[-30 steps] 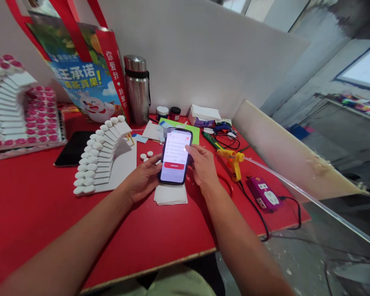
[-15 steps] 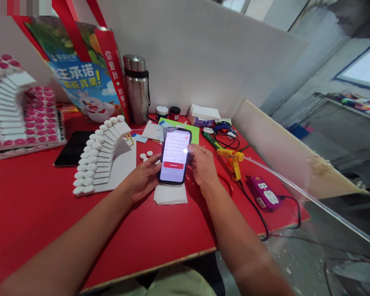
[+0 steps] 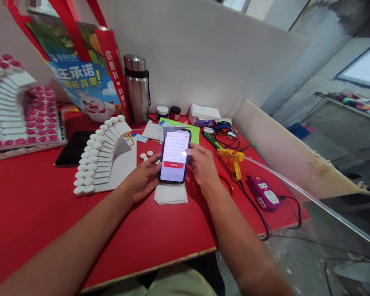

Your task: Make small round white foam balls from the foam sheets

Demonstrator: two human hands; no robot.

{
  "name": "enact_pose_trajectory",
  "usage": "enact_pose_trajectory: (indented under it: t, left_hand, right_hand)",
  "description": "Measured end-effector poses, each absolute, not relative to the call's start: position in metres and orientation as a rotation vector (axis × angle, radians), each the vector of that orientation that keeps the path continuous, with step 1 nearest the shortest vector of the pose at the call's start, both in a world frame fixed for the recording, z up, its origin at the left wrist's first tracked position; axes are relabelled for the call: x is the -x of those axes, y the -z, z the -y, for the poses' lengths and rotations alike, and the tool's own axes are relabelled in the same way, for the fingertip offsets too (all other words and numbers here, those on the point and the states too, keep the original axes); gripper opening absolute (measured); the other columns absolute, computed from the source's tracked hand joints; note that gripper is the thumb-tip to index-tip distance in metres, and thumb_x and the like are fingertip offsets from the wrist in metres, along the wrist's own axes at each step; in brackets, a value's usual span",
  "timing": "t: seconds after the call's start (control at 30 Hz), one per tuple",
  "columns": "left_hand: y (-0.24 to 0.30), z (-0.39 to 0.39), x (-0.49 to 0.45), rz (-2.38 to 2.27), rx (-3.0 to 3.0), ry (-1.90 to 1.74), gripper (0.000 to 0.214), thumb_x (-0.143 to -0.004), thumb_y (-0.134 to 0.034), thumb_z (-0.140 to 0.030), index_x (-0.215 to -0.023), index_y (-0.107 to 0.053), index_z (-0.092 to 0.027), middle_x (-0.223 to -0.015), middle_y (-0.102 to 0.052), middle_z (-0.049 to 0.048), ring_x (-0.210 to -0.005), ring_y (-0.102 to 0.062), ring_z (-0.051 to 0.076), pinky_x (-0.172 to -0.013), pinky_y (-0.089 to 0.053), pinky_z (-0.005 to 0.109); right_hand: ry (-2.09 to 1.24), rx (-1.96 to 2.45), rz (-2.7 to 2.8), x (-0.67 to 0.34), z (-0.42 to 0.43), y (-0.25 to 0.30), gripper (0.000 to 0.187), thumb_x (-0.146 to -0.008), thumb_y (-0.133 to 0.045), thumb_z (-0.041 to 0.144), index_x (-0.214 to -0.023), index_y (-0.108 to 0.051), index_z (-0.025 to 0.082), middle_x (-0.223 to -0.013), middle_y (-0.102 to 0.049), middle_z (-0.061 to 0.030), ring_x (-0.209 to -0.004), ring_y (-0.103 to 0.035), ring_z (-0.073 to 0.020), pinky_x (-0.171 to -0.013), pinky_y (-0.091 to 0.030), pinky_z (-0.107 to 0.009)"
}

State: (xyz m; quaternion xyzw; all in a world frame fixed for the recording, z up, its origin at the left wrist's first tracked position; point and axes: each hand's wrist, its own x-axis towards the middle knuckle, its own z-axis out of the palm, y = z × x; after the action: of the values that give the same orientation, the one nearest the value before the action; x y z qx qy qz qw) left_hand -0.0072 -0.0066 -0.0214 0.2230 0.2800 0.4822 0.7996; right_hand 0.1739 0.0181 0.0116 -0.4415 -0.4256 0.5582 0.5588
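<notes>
A smartphone [image 3: 174, 158] with a lit screen, showing lines of text and a red button, is held upright between my two hands. My left hand [image 3: 146, 176] grips its lower left edge. On its right edge my right hand [image 3: 202, 164] closes with thumb and fingers, the thumb at the screen's side. Below the phone lies a stack of white paper [image 3: 171, 195]. Left of my left hand stands a curved white staircase model [image 3: 101, 152] edged with white discs, on a white base. A few loose white discs [image 3: 143, 156] lie beside the phone.
A yellow glue gun [image 3: 234, 160] with a long clear stick lies right, near a purple power strip [image 3: 263, 193] and cables. Behind stand a steel thermos [image 3: 136, 90], a printed bag [image 3: 86, 78] and small jars [image 3: 174, 112]. A pink-dotted model [image 3: 21, 107] and black tablet [image 3: 72, 148] are left.
Almost nothing differs. My right thumb has shifted very slightly left along the screen's edge; the phone stays in both hands.
</notes>
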Motion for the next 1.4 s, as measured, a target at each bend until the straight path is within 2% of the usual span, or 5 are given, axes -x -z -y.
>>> enact_pose_trajectory:
  t: [0.47, 0.67, 1.0, 1.17, 1.4]
  left_hand:
    - [0.0202, 0.0067, 0.0072, -0.565, -0.499, -1.030, 0.037, -0.087, -0.072, -0.008, -0.122, -0.069, -0.017, -0.118, -0.077, 0.0120, -0.110, -0.074, 0.026, -0.104, -0.053, 0.044]
    - [0.0211, 0.0066, 0.0070, -0.585, -0.491, -1.034, 0.034, -0.087, -0.071, -0.008, -0.120, -0.070, -0.017, -0.116, -0.078, 0.0113, -0.112, -0.073, 0.027, -0.104, -0.053, 0.045]
    - [0.0195, 0.0074, 0.0070, -0.586, -0.511, -1.029, 0.043, -0.087, -0.071, -0.008, -0.129, -0.067, -0.017, -0.121, -0.076, 0.0129, -0.114, -0.072, 0.028, -0.103, -0.055, 0.045]
    - [0.0229, 0.0057, 0.0078, -0.624, -0.471, -1.085, 0.037, -0.087, -0.071, -0.007, -0.122, -0.068, -0.019, -0.113, -0.078, 0.0098, -0.109, -0.074, 0.025, -0.105, -0.055, 0.045]
    - [0.0221, 0.0038, 0.0094, -0.645, -0.471, -1.119, 0.042, -0.085, -0.072, -0.005, -0.123, -0.066, -0.019, -0.112, -0.078, 0.0096, -0.109, -0.074, 0.024, -0.106, -0.055, 0.046]
  right_hand:
    - [-1.295, 1.002, 1.004, -0.1702, -0.0166, -0.0091, 0.023, -0.066, -0.078, 0.029, -0.088, -0.076, 0.023, -0.086, -0.079, 0.0001, -0.079, -0.071, -0.0189, -0.075, -0.056, -0.033]
    - [-1.289, 0.996, 1.001, -0.1708, -0.0179, -0.0081, 0.020, -0.067, -0.078, 0.028, -0.087, -0.077, 0.023, -0.085, -0.078, 0.0001, -0.077, -0.070, -0.0173, -0.078, -0.055, -0.033]
    - [-1.301, 1.021, 0.980, -0.1713, -0.0167, -0.0101, 0.020, -0.070, -0.075, 0.029, -0.088, -0.079, 0.022, -0.084, -0.078, 0.0000, -0.071, -0.067, -0.0150, -0.072, -0.053, -0.029]
    - [-1.379, 1.013, 0.978, -0.1738, -0.0178, -0.0109, 0.014, -0.070, -0.075, 0.031, -0.080, -0.078, 0.022, -0.078, -0.077, 0.0001, -0.067, -0.065, -0.0139, -0.065, -0.050, -0.027]
    - [-1.445, 0.990, 1.057, -0.1731, -0.0160, -0.0108, 0.023, -0.063, -0.079, 0.027, -0.086, -0.079, 0.025, -0.088, -0.080, -0.0006, -0.085, -0.072, -0.0200, -0.078, -0.057, -0.033]
